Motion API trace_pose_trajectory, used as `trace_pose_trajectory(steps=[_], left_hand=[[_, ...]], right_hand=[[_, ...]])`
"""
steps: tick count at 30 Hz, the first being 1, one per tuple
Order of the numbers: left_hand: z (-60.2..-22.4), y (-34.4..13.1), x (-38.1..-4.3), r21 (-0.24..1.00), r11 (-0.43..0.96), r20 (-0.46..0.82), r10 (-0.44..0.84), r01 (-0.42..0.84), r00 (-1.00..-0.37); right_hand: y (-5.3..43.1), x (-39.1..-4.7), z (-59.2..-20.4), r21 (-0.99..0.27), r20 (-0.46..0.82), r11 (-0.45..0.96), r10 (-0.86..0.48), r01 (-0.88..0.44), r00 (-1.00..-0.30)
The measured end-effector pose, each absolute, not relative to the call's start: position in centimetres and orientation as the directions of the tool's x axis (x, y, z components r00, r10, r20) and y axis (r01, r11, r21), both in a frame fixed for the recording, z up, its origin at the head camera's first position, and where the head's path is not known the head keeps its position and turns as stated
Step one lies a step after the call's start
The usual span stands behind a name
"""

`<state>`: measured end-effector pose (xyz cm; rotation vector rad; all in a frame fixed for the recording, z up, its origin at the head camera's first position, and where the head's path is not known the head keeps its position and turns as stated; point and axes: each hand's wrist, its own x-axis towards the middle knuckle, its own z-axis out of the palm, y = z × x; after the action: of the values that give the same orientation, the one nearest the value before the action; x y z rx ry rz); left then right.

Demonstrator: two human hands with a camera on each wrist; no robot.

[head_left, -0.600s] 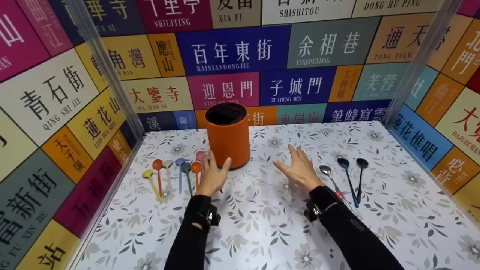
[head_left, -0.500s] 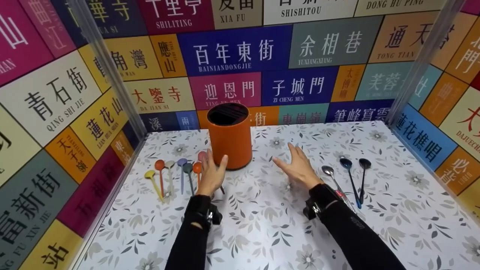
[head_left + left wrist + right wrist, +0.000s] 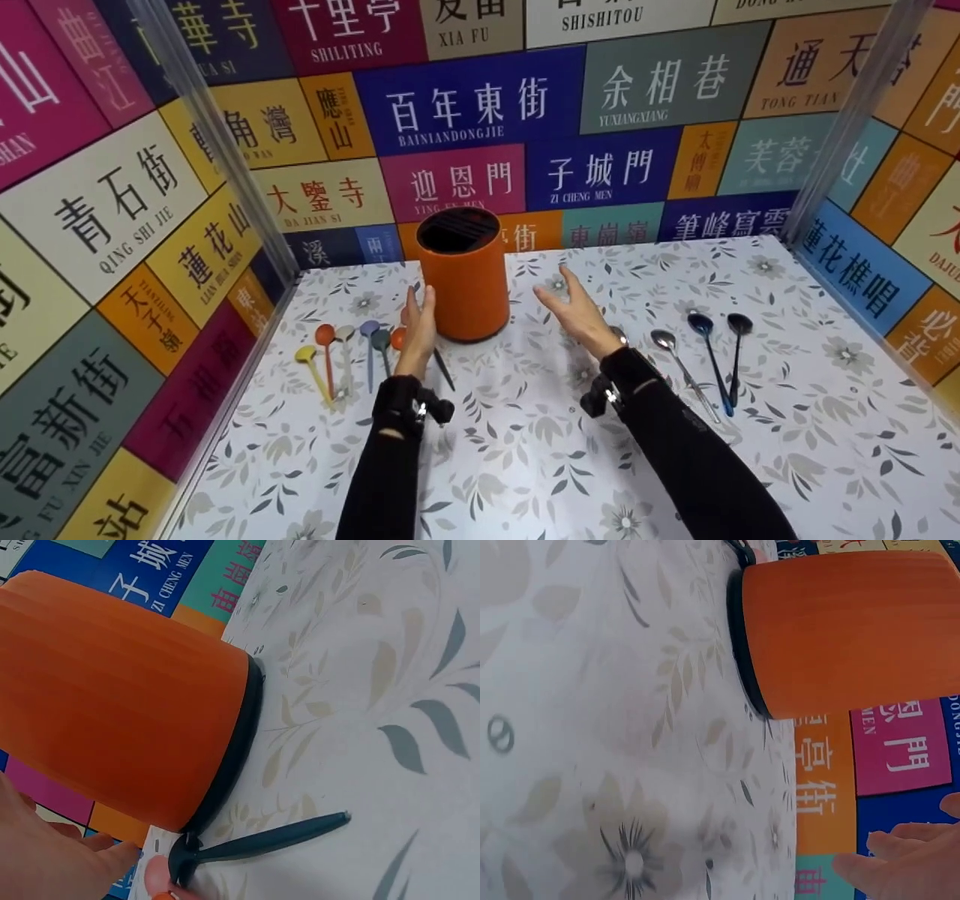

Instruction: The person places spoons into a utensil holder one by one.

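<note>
**Left hand (image 3: 418,337) and right hand (image 3: 586,322) on the two sides of an orange container (image 3: 469,289)**

The orange container stands upright on the counter (image 3: 510,465), close to the back wall (image 3: 469,105). The left hand has its fingers extended just beside its left side; whether they touch it, I cannot tell. The right hand is spread, holds nothing, and is apart from the container on the right.

In my judgement, the step in hand is to bring both palms to the container. For doing this well, the palms should meet the wall at equal height, rather low, and press evenly, so that it does not tip. The left hand needs more care: a dark spoon (image 3: 270,836) lies with its head at the foot of the container, next to a pink spoon (image 3: 157,874), and a sideways slide could push them.

As for the contents, the dark top (image 3: 459,229) shows narrow strips inside, and no handle sticks out of it. What is deeper cannot be seen.
</note>
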<state>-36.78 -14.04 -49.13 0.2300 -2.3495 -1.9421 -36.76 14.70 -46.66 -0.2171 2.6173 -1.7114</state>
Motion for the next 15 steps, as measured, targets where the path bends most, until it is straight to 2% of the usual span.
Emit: trace_pose_trajectory(steps=[5, 15], left_hand=[[-49.2, -14.4, -38.8, 0.993, 0.114, 0.008, -0.184, -0.014, -0.983], [-47.9, -14.8, -41.7, 1.0, -0.029, 0.007, -0.089, 0.009, -0.996]], right_hand=[[13.0, -37.6, -48.1, -0.928, 0.067, 0.357, -0.117, -0.105, -0.991], [11.5, -37.9, -49.2, -0.929, 0.055, 0.354, -0.145, -0.104, -0.988]])
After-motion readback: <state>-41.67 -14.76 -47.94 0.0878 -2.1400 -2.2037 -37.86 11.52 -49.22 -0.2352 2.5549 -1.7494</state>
